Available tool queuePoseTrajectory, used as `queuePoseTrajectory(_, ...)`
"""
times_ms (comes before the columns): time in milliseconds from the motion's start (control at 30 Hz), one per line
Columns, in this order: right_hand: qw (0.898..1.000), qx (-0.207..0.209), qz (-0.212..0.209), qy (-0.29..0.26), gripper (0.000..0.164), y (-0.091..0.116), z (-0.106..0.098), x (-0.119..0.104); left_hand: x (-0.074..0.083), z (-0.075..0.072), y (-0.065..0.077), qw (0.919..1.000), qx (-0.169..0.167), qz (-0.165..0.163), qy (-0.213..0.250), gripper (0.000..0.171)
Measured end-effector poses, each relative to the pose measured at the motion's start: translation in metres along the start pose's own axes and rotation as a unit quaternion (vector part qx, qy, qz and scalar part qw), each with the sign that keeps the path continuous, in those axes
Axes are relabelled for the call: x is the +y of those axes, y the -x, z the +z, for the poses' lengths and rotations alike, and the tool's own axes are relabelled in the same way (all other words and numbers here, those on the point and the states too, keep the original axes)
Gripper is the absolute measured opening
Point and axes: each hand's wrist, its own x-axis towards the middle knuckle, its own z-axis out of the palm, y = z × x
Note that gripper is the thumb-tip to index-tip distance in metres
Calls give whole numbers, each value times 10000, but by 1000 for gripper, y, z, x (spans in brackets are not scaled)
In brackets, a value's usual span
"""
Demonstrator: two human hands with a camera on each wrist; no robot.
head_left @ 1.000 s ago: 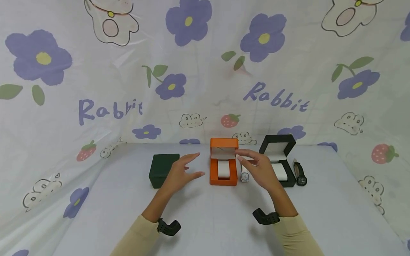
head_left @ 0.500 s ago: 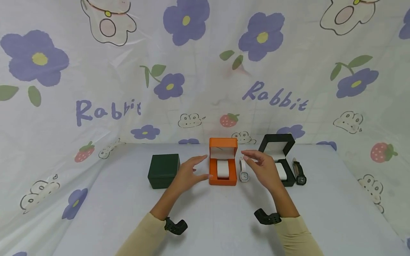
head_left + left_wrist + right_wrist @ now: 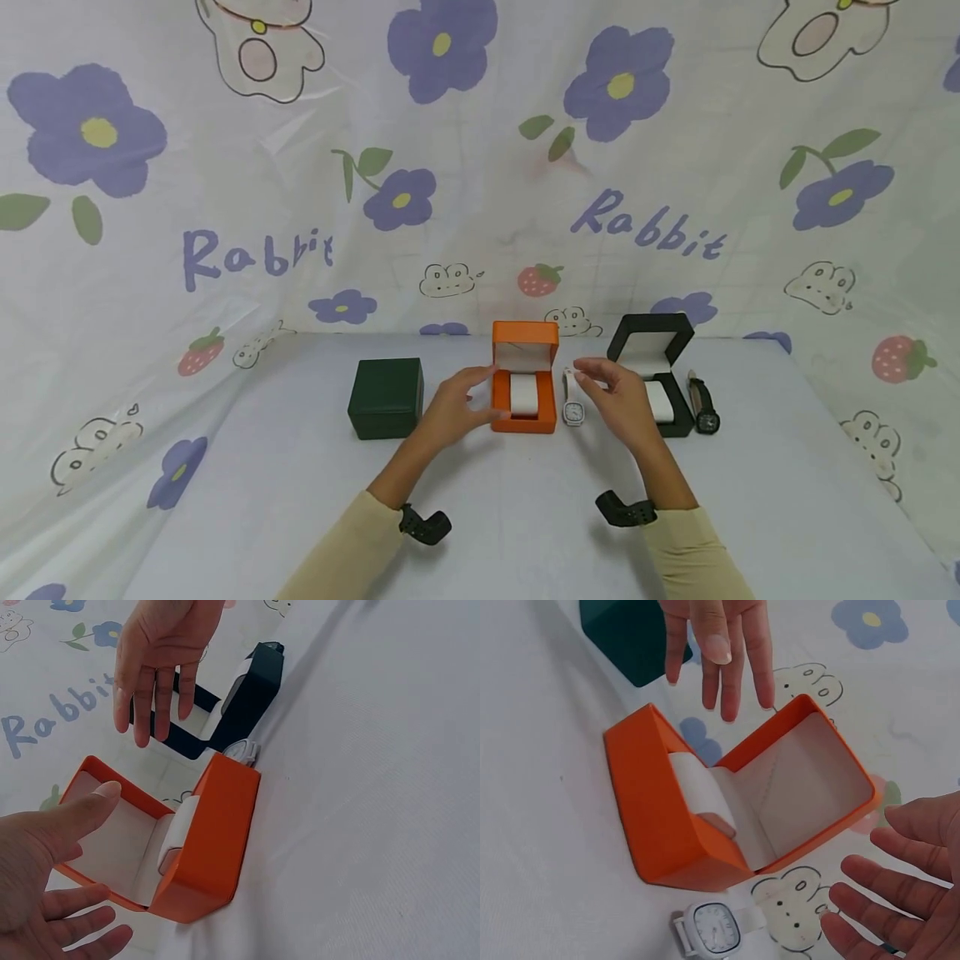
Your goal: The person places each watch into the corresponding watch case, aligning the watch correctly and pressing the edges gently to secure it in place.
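Note:
An orange watch box (image 3: 547,403) stands with its lid up, a white cushion (image 3: 522,394) inside. My left hand (image 3: 457,408) is at the box's left side, fingers spread and fairly straight, thumb overlapping the box's edge in the head view. In the left wrist view, that hand (image 3: 45,877) holds nothing. Over the gap between the orange box and the black watch box (image 3: 681,406), my right hand (image 3: 617,398) hovers with relaxed fingers and nothing in them. A white watch (image 3: 573,411) lies just right of the orange box, below the right fingertips.
A closed dark green box (image 3: 386,398) sits at the left. The black box stands with its lid raised, and a black-strapped watch (image 3: 703,406) lies to its right. Behind the white table (image 3: 517,517) hangs a printed curtain (image 3: 480,208).
My left hand has moved right, from beside the green box to the orange box's left side. My right hand has shifted slightly right, away from the orange box, uncovering the white watch.

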Motion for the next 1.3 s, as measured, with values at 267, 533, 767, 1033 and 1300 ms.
queuePoseTrajectory(267, 9997, -29, 191, 118, 30, -1, 6, 8, -4, 9, -8, 9999, -48, 107, -87, 76)
queuePoseTrajectory(533, 9987, -125, 149, 475, 35, 0, 9, 17, -3, 17, -14, 9994, -104, 22, -338, 76)
queuePoseTrajectory(767, 9961, -264, 154, 829, 40, 2, 13, 20, -4, 20, -17, 9985, -63, 50, -541, 75)
queuePoseTrajectory(1033, 9898, -421, 477, 1271, 48, 0, 19, 24, -3, 21, -23, 9960, -46, 144, -883, 73)
queuePoseTrajectory(1300, 9842, -460, 665, 1577, 51, -1, 24, 29, 0, 24, -29, 9940, -192, 6, -1074, 75)
